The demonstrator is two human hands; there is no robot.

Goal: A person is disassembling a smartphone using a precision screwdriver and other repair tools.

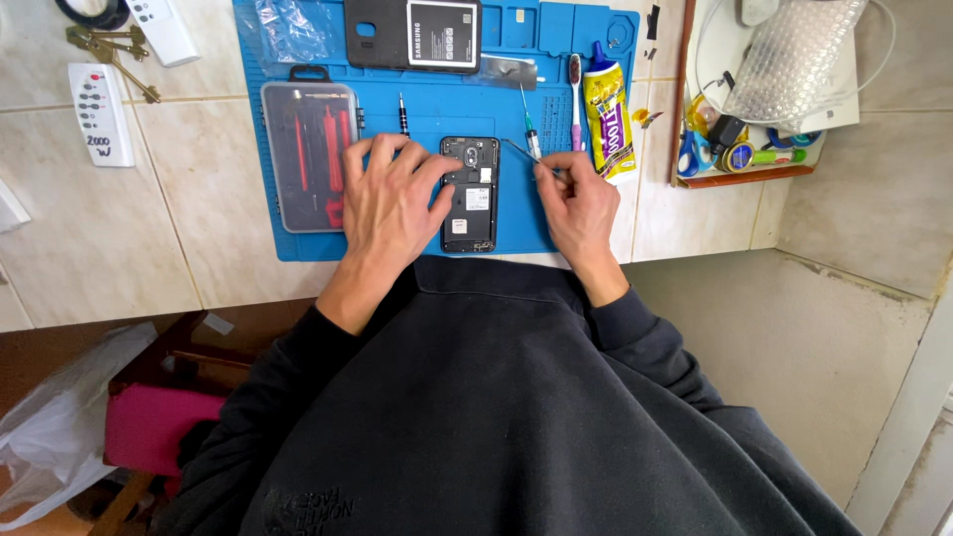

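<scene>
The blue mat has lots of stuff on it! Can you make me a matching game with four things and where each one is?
Things:
1. opened phone
2. tool case
3. toothbrush
4. glue tube

Places:
A. along the blue mat's left side
B. under the left hand's fingers
C. at the mat's right edge
D. just left of the glue tube

Pairs: 1-B, 2-A, 3-D, 4-C
</scene>
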